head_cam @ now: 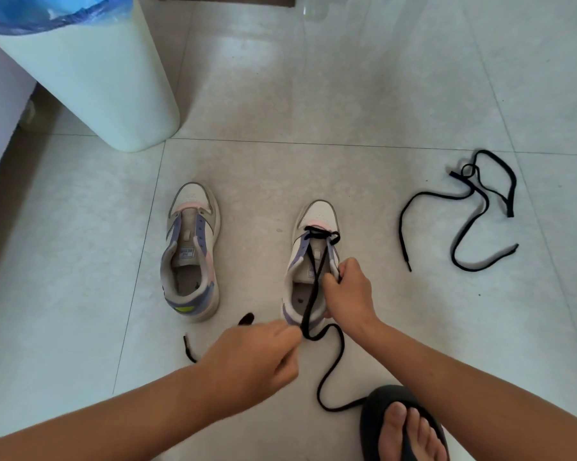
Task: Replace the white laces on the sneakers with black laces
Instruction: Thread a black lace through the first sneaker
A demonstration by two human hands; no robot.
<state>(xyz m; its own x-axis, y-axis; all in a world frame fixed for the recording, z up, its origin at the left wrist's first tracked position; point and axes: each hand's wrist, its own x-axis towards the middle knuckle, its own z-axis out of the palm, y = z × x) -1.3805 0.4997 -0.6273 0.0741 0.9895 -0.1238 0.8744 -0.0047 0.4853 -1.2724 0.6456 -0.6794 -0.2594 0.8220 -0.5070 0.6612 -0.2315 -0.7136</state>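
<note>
A pale tiled floor fills the frame, with a white bin lined in blue at the upper left. Left of centre stands an unlaced sneaker. The left hand pinches a black lace threaded through the second sneaker, whose side the right hand grips. A spare black lace lies loose at right, a sandalled foot at lower right.

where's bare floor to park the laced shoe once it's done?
Bare tile lies between the unlaced sneaker and the sneaker being laced, and beyond both toes up to the white bin. Crowded: right side, where the spare black lace sprawls, and near the hands, with lace tails and a sandalled foot.
</note>
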